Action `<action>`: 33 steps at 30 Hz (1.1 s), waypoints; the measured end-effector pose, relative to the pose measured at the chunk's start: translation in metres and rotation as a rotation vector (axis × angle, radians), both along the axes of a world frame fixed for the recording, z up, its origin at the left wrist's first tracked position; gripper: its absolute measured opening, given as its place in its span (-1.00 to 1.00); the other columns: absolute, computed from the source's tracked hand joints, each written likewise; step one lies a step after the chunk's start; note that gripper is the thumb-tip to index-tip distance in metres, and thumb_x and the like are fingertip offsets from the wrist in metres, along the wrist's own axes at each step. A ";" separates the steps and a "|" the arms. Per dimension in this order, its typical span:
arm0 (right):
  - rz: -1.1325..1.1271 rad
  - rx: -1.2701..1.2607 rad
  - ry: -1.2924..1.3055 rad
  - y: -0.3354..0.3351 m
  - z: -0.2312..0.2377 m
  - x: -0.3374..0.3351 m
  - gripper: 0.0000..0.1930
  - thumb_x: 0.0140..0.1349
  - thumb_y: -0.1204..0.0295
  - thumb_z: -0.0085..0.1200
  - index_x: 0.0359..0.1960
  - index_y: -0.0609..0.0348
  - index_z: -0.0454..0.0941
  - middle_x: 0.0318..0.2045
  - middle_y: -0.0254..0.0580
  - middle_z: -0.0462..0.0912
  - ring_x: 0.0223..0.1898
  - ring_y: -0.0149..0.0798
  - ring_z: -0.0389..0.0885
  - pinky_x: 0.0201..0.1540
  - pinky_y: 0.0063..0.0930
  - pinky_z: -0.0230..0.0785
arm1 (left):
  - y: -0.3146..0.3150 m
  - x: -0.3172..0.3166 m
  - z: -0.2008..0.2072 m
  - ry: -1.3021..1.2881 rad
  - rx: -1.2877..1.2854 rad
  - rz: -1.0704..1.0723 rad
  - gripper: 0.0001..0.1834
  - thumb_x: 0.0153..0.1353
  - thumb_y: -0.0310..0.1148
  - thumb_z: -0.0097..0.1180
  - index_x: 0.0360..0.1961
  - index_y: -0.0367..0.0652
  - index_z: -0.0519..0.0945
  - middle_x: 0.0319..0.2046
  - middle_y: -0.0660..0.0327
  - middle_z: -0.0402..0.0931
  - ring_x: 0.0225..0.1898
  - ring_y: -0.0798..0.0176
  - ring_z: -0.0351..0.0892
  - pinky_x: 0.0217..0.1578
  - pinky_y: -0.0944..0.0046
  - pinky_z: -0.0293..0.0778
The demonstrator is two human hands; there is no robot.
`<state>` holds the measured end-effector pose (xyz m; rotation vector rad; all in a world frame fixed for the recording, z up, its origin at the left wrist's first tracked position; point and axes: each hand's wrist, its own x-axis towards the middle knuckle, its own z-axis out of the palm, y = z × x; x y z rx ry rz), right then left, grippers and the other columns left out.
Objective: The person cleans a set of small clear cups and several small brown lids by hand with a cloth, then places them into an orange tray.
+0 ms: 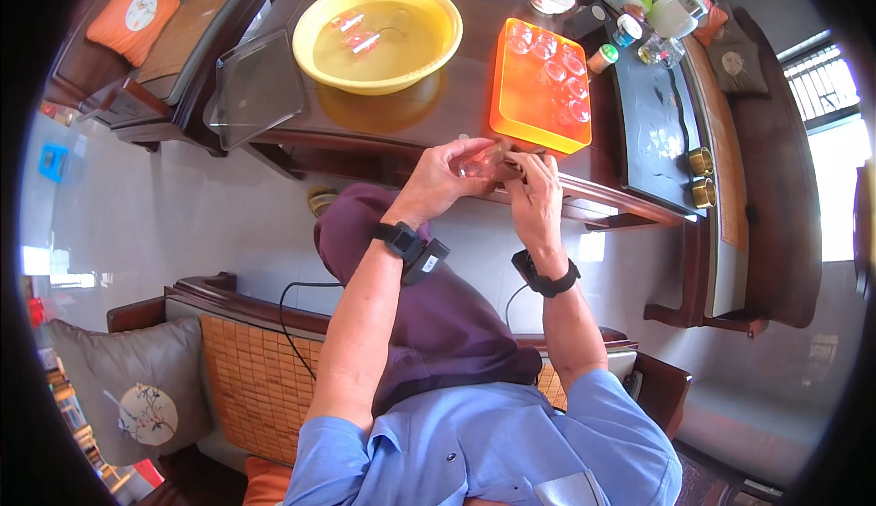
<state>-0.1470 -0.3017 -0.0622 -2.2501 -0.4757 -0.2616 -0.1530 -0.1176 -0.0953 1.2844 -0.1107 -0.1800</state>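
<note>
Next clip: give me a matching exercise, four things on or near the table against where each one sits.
Things:
1. yellow basin
2. orange tray
3. clear lid
4. small glass cup

Places:
A. between the left hand and right hand
B. overhanging the table's left edge
C. right of the basin, holding glass cups
D. table middle, filled with water

Pairs: 1-D, 2-C, 3-B, 4-A

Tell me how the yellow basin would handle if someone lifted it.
The yellow basin looks partly full of liquid, so it is probably heavy and apt to slosh if tilted. It is wide and shallow, so likely needs both hands. The small glass pieces in it would probably slide about.
</note>
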 end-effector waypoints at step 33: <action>0.010 1.210 0.523 0.036 -0.030 0.007 -0.78 0.51 0.46 -0.19 -0.27 0.20 0.51 -0.46 -0.39 0.53 -0.60 -0.50 0.40 -0.64 -0.63 0.27 | -0.012 0.003 -0.006 -0.561 0.571 0.420 -0.82 0.08 -0.60 0.40 -0.25 -0.24 0.71 -0.06 0.17 0.62 -0.06 0.22 0.66 -0.04 0.30 0.59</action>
